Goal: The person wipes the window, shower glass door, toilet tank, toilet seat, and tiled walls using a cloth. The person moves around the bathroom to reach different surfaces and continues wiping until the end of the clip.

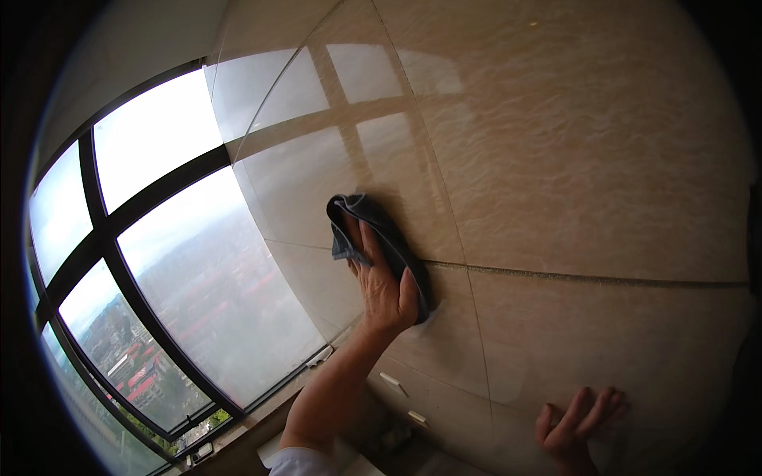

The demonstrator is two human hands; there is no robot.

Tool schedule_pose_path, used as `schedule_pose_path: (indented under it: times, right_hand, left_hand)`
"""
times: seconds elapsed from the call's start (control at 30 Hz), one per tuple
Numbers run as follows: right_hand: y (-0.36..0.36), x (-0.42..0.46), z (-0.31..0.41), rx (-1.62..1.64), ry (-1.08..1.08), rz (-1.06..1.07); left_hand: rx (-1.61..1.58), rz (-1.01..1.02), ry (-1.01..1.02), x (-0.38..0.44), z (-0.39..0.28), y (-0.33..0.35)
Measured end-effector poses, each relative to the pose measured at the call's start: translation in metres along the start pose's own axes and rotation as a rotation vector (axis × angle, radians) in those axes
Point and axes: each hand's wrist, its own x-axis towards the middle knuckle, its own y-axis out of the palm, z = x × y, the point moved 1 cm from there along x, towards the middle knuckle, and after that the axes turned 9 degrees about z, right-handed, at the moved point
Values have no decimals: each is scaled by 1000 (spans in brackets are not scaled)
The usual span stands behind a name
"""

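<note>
My left hand [381, 291] lies over a dark grey-blue cloth [390, 235] and presses it against the glossy beige wall tiles [571, 178]. One fold of the cloth wraps over the fingers, and the thumb rests along its right side. The cloth meets a dark tile joint [565, 276] that runs to the right. At the lower right, my right hand [574, 419] holds nothing; its fingers are spread against or very close to the tiles. Whether the whole hand touches the wall cannot be told.
A dark-framed window [220, 273] fills the left, with buildings far below and one lower pane seemingly ajar. Its sill [262, 416] carries a small white object [320, 356]. Two pale fittings [393, 382] sit on the lower wall. Dim objects lie at the bottom, below the fittings.
</note>
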Motion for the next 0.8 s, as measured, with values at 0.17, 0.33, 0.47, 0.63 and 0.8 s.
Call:
schedule_pose_path:
  times: [0.17, 0.33, 0.47, 0.63, 0.8]
  right_hand:
    - [4, -8, -3, -26, -16, 18]
    - [11, -15, -4, 3, -8, 2]
    - [12, -13, -6, -3, -26, -17]
    - [12, -8, -6, 18, -59, -20]
    - [11, -6, -8, -7, -90, -6]
  left_hand:
    - [-60, -174, -179, 73, 94, -33]
    - [-290, -227, -516, -6, 174, -13]
    - [-257, -150, -600, -124, 117, 36]
    - [-196, 113, -491, -223, -53, 83]
    - [-241, 85, -433, -207, -61, 80]
